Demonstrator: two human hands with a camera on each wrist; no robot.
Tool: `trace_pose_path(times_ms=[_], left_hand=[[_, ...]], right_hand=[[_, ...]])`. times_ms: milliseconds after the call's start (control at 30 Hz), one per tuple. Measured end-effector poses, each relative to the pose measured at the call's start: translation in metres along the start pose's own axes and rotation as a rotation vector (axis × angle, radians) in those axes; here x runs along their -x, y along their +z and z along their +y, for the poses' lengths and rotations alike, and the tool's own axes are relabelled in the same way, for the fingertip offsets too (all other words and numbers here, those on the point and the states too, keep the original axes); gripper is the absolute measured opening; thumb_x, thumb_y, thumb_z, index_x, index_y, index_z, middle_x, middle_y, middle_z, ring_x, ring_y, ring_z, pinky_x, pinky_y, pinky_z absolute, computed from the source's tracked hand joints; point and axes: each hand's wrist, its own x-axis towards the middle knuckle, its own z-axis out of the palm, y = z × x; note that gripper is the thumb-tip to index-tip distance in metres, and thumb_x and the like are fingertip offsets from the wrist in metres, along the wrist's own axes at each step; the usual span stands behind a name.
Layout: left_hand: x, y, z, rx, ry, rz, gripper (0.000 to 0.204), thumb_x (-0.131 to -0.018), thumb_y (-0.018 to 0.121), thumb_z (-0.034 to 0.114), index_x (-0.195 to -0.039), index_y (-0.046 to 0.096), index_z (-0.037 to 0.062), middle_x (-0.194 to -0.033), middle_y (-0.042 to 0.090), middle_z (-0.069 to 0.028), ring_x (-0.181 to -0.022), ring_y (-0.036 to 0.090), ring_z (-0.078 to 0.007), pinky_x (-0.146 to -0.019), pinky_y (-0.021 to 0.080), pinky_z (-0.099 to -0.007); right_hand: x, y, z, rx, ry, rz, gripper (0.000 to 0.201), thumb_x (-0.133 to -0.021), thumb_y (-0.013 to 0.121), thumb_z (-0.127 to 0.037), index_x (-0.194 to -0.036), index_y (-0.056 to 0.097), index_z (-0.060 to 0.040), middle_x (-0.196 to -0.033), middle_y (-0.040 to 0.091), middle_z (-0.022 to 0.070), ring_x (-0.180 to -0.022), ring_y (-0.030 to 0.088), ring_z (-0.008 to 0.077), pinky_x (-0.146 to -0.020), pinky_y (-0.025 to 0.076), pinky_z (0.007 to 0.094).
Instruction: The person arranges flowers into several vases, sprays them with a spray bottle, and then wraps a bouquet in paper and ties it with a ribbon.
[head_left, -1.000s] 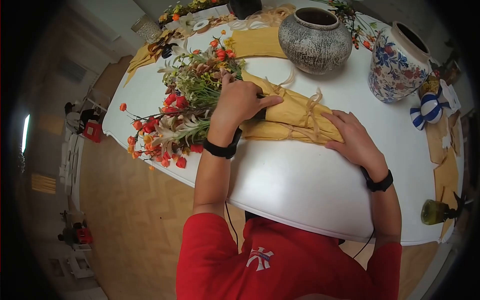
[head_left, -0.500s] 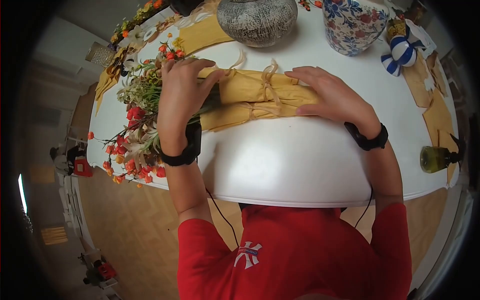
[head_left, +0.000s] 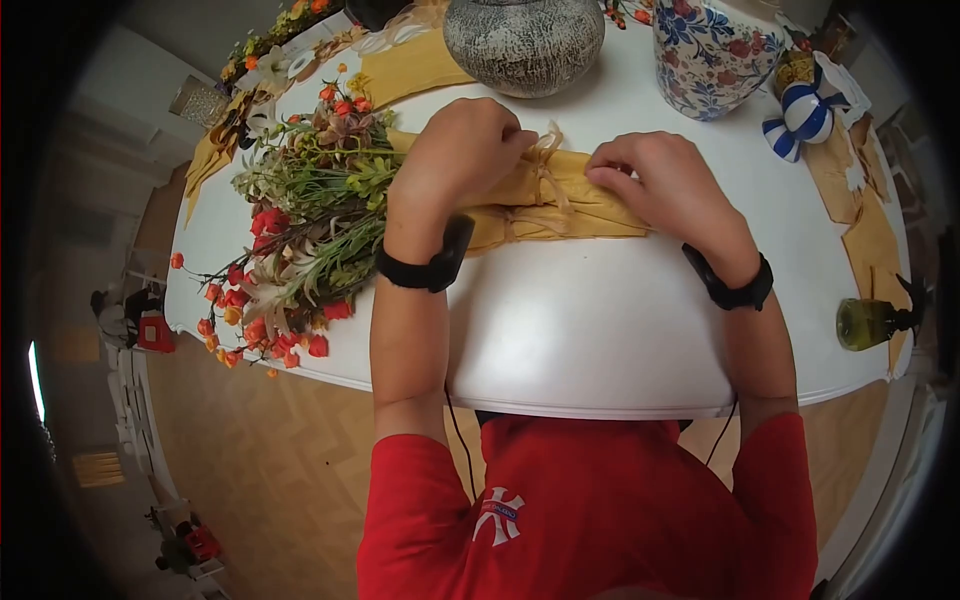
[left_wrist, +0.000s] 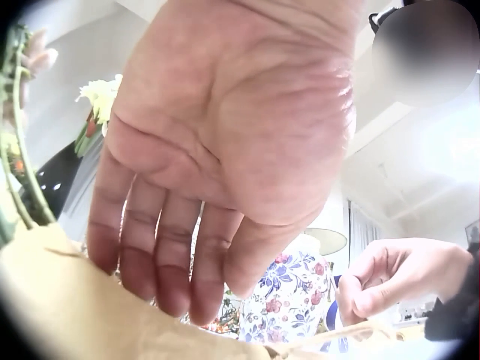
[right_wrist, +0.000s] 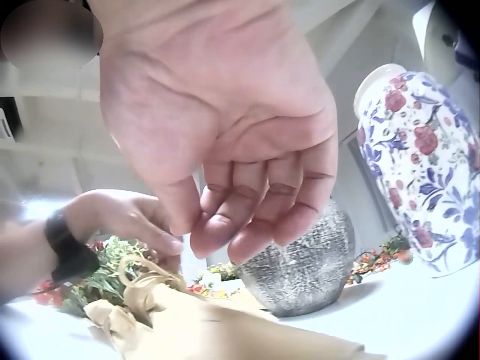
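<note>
Flower bouquets in yellow paper wrapping (head_left: 580, 205) lie across the white table, their blooms (head_left: 300, 210) pointing left. Pale ribbon (head_left: 548, 180) ties the paper in bows, one behind the other. My left hand (head_left: 455, 155) arches over the wrapping beside the rear bow, and its fingers look fairly straight in the left wrist view. Over the wrapping's right end, my right hand (head_left: 670, 180) has loosely bent fingers. In the right wrist view, no thing shows between its thumb and fingertips (right_wrist: 214, 232). The left hand hides part of the paper.
Behind the bouquets stand a grey textured vase (head_left: 525, 50) and a floral-patterned vase (head_left: 710, 60). A blue-and-white striped ornament (head_left: 805, 110) lies at the right, with brown paper pieces (head_left: 830, 185) and a green spray bottle (head_left: 865, 323). More yellow paper (head_left: 415, 70) lies at the back left.
My left hand has left the bouquet's neck and moved right along the wrapping towards the bow. The right hand's spread fingers have drawn together and bent. The head view has shifted.
</note>
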Motion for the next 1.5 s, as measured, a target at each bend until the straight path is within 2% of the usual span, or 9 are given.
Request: trace_pose_path(times_ms=[200, 500, 733, 933, 1033, 1133, 1267, 1400, 1500], left_hand=[[-0.010, 0.020, -0.002, -0.055, -0.033, -0.059, 0.036, -0.089, 0.072, 0.035, -0.078, 0.076, 0.0008, -0.076, 0.071, -0.0205, -0.077, 0.070, -0.0404, -0.077, 0.055, -0.0472], [-0.014, 0.026, -0.006, 0.124, 0.013, -0.041, 0.031, -0.087, 0.070, 0.029, -0.090, 0.077, -0.0007, -0.080, 0.072, -0.0207, -0.076, 0.070, -0.0356, -0.073, 0.054, -0.0424], [-0.010, 0.008, -0.010, 0.268, -0.058, 0.010, 0.029, -0.095, 0.069, 0.027, -0.092, 0.072, -0.0014, -0.071, 0.066, -0.0077, -0.065, 0.058, -0.0142, -0.064, 0.048, -0.0317], [-0.005, 0.009, -0.005, 0.178, -0.071, -0.100, 0.028, -0.092, 0.071, 0.025, -0.098, 0.075, -0.0012, -0.077, 0.072, -0.0102, -0.069, 0.065, -0.0190, -0.067, 0.051, -0.0340], [0.001, 0.016, -0.008, 0.140, -0.002, 0.006, 0.031, -0.084, 0.073, 0.028, -0.100, 0.077, 0.0017, -0.087, 0.075, -0.0188, -0.083, 0.072, -0.0357, -0.079, 0.056, -0.0426], [0.020, -0.003, -0.017, 0.067, 0.076, -0.019, 0.043, -0.084, 0.078, 0.026, -0.120, 0.073, 0.0039, -0.110, 0.075, -0.0186, -0.100, 0.073, -0.0324, -0.089, 0.056, -0.0396], [0.031, -0.014, -0.016, -0.122, 0.049, -0.248, 0.057, -0.079, 0.082, 0.030, -0.129, 0.070, 0.0066, -0.128, 0.070, -0.0173, -0.119, 0.065, -0.0354, -0.104, 0.051, -0.0416], [0.029, -0.007, -0.023, -0.034, 0.013, -0.252, 0.054, -0.083, 0.080, 0.036, -0.127, 0.071, 0.0062, -0.121, 0.072, -0.0179, -0.110, 0.068, -0.0357, -0.099, 0.053, -0.0411], [0.010, -0.003, -0.020, 0.119, -0.084, -0.300, 0.045, -0.089, 0.075, 0.038, -0.119, 0.075, 0.0055, -0.107, 0.075, -0.0193, -0.099, 0.071, -0.0354, -0.090, 0.054, -0.0415]], right_hand=[[-0.019, 0.038, -0.002, -0.138, -0.129, 0.051, 0.021, -0.091, 0.068, -0.020, -0.104, 0.078, -0.0069, -0.095, 0.075, 0.0159, -0.091, 0.070, 0.0354, -0.085, 0.055, 0.0451], [-0.020, 0.051, 0.010, -0.348, -0.135, 0.066, 0.025, -0.092, 0.068, -0.021, -0.108, 0.075, -0.0044, -0.096, 0.076, 0.0148, -0.093, 0.071, 0.0341, -0.086, 0.055, 0.0428], [-0.021, 0.048, 0.007, -0.346, -0.137, 0.010, 0.028, -0.093, 0.066, -0.021, -0.114, 0.073, -0.0036, -0.099, 0.075, 0.0148, -0.094, 0.071, 0.0334, -0.086, 0.055, 0.0429], [-0.020, 0.051, 0.010, -0.334, -0.149, 0.000, 0.030, -0.095, 0.066, -0.022, -0.118, 0.071, -0.0040, -0.101, 0.075, 0.0155, -0.096, 0.070, 0.0335, -0.087, 0.054, 0.0431], [-0.015, 0.041, 0.010, -0.208, -0.162, -0.083, 0.039, -0.093, 0.070, -0.024, -0.126, 0.068, -0.0034, -0.110, 0.073, 0.0168, -0.103, 0.068, 0.0339, -0.093, 0.053, 0.0424], [-0.005, 0.030, 0.014, -0.096, -0.196, -0.170, 0.051, -0.089, 0.075, -0.030, -0.131, 0.065, -0.0025, -0.119, 0.070, 0.0182, -0.111, 0.065, 0.0356, -0.098, 0.050, 0.0437], [-0.006, 0.032, 0.015, -0.094, -0.189, -0.189, 0.057, -0.085, 0.077, -0.030, -0.133, 0.064, -0.0021, -0.121, 0.069, 0.0186, -0.114, 0.064, 0.0367, -0.100, 0.049, 0.0442], [-0.011, 0.037, 0.011, -0.123, -0.143, -0.202, 0.056, -0.084, 0.076, -0.027, -0.133, 0.064, -0.0026, -0.120, 0.070, 0.0186, -0.113, 0.064, 0.0371, -0.100, 0.050, 0.0440], [-0.010, 0.048, 0.015, -0.145, -0.248, -0.084, 0.053, -0.085, 0.075, -0.026, -0.132, 0.064, -0.0055, -0.109, 0.071, 0.0201, -0.104, 0.066, 0.0382, -0.093, 0.051, 0.0473]])
